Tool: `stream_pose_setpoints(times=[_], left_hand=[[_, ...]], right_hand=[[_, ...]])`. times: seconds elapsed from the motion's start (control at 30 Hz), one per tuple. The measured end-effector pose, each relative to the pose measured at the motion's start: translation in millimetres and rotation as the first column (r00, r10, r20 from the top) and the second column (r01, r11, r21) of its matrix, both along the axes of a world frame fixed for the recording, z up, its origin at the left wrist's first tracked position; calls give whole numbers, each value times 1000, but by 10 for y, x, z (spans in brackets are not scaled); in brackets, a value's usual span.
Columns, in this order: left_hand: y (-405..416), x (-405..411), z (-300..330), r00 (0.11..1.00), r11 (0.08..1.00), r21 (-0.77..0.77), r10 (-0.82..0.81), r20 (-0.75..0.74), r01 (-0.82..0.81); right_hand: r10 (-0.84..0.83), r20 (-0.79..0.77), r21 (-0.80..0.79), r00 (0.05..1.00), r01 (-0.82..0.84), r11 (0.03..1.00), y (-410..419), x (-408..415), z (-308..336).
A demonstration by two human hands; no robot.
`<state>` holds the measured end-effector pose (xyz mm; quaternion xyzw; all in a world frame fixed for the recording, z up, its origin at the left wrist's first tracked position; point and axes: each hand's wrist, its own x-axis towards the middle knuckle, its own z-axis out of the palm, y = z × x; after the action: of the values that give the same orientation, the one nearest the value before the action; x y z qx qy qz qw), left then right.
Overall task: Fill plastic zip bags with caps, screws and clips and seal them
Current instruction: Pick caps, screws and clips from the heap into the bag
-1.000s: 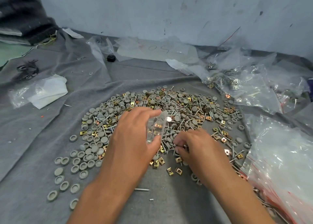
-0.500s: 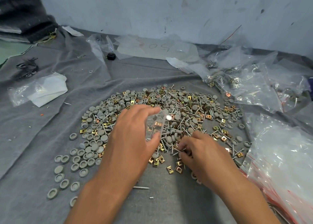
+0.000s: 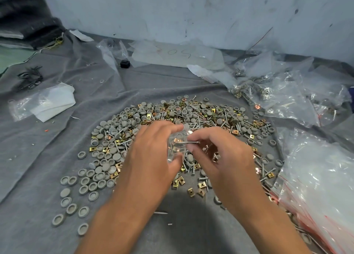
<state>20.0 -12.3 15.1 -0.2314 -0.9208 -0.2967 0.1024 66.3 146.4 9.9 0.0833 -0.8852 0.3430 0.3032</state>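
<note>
Though partly hidden behind left hand (image 3: 151, 154), small clear plastic zip bag (image 3: 177, 146) pinched between thumb and fingers, copper clips inside; thin silver screw (image 3: 188, 142) pinched in right hand (image 3: 220, 156) at bag's mouth, above grey cloth (image 3: 57, 157).

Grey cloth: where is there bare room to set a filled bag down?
Bare grey cloth lies between the forearms, near edge. More shows between the parts pile and white folded bag. Crowded: the pile under both hands, and the plastic bags at right.
</note>
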Motion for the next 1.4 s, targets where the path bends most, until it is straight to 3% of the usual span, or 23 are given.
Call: stream_pose_setpoints(times=[0.13, 0.3, 0.37, 0.43, 0.53, 0.93, 1.03, 1.2, 1.3, 1.4], left_hand=[[21, 7, 9, 1000, 1000, 14, -6, -6, 6], [3, 3, 44, 1000, 999, 46, 6, 7, -6], [-19, 0, 57, 1000, 998, 62, 22, 6, -22], [-24, 5, 73, 1000, 997, 71, 29, 8, -30], [-11, 13, 79, 1000, 997, 67, 27, 12, -28], [-20, 5, 59, 1000, 999, 43, 24, 12, -25], [-12, 6, 60, 999, 999, 40, 28, 18, -29], [-12, 6, 66, 1000, 999, 46, 27, 10, -28], [-10, 15, 67, 1000, 998, 51, 27, 10, -27], [-6, 13, 70, 1000, 998, 51, 21, 8, -22]], right_hand=[[-17, 3, 56, 1000, 16, 998, -39, -32, -35], [3, 30, -65, 1000, -1, 998, 30, -14, -19], [-9, 282, -32, 959, 19, 999, 145, 15, -55], [0, 580, 142, 815, -101, 985, 202, 51, -136], [-20, 716, 280, 698, -260, 924, 152, 90, -217], [53, 669, 163, 741, -216, 963, 381, 125, -133], [-10, 675, 256, 738, -221, 941, 362, 196, -133], [-243, 612, 547, 753, -181, 817, 101, 285, -173], [-289, 583, 593, 759, -155, 790, 12, 285, -209], [-243, 586, 543, 773, -152, 826, -21, 293, -193]])
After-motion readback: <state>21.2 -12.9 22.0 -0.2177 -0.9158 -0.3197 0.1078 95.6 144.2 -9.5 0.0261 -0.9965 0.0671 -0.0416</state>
